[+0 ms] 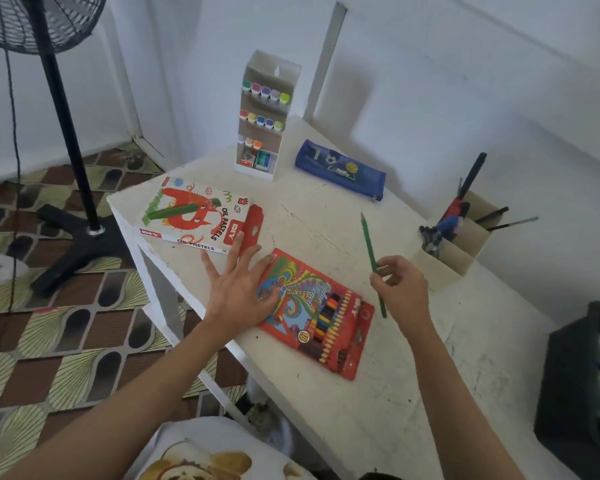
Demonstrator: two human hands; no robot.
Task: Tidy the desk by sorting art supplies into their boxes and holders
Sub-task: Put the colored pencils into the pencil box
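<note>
The step in hand seems to be returning a loose green pencil (371,252) to its pencil box (321,317). The right hand (400,289) pinches the pencil, fingers (383,263) curled round its lower half. The left hand (238,296) lies flat, fingers spread and holding nothing, pressing the box on the desk (395,393) between both hands. The next move probably calls for opening the box's end and sliding the pencil in.

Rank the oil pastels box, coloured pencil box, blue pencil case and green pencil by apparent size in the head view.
1. oil pastels box and coloured pencil box: look alike, the latter nearer, so unranked.
2. blue pencil case.
3. green pencil.
</note>
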